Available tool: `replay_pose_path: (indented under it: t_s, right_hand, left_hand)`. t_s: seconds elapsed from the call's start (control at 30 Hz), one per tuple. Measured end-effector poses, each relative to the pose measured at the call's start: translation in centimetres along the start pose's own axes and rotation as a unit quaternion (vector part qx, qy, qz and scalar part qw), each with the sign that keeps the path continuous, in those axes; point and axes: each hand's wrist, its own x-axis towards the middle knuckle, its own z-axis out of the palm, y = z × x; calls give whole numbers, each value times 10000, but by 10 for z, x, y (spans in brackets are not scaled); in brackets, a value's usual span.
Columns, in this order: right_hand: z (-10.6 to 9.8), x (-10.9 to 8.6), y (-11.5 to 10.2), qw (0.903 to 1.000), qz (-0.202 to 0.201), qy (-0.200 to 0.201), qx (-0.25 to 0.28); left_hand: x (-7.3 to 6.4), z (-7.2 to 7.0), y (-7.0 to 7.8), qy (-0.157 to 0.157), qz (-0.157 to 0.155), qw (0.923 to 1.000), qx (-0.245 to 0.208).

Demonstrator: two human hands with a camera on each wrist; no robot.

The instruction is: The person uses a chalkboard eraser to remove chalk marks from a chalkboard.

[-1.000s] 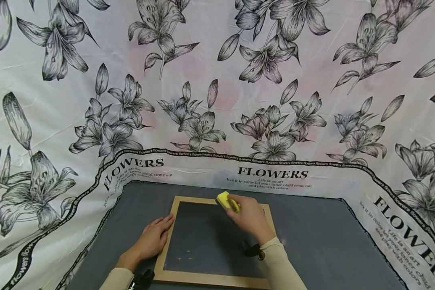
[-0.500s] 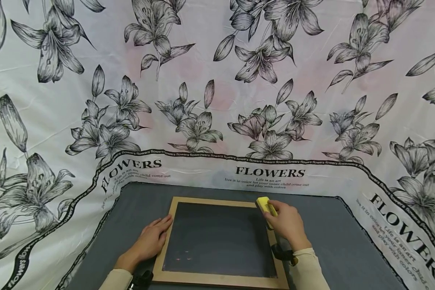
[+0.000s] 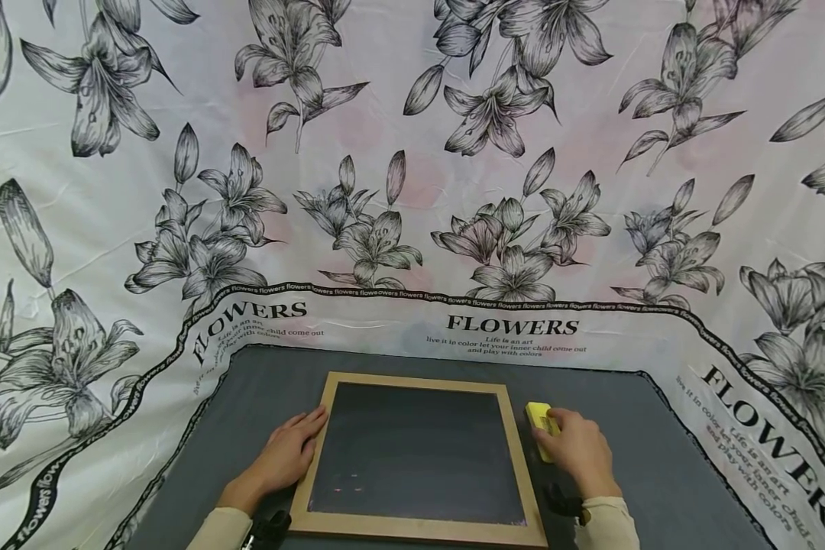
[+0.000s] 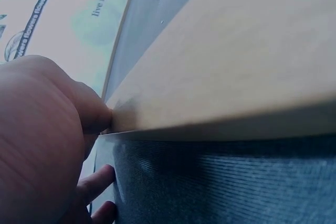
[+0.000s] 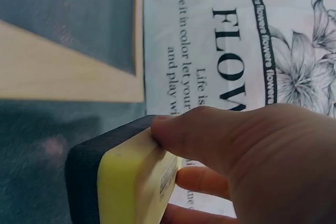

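Note:
A chalkboard point(image 3: 419, 451) in a pale wooden frame lies on the grey table, with a few small reddish marks near its lower left. My left hand point(image 3: 285, 457) rests at the frame's left side, fingers fairly straight; in the left wrist view its fingers touch the wooden edge point(image 4: 226, 77). To the right of the board, my right hand point(image 3: 580, 451) holds a yellow board eraser point(image 3: 541, 429). The right wrist view shows the thumb on one side of the eraser point(image 5: 121, 182) and fingers on the other, its dark felt side facing away from the palm.
Grey cloth point(image 3: 667, 466) covers the table around the board. Behind and at both sides hangs a white curtain point(image 3: 385, 328) printed with lilies and the word FLOWERS. Dark straps point(image 3: 270, 528) sit at the wrists.
My right hand has carried the eraser from over the board's top middle, across its upper right corner, to the table right of the frame. My left hand has stayed at the left edge.

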Motion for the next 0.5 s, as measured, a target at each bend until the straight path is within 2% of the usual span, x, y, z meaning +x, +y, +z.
replay_pose_path:
  t_s: [0.3,0.5]
  right_hand:
    - [8,-9,13,9980,525,-346,-35]
    - [10,-11,18,9973,590,-436,-79]
  left_hand:
    - [-5,-6,11,17,129,9999,53]
    - [-4,-2,4,115,199,9997,105]
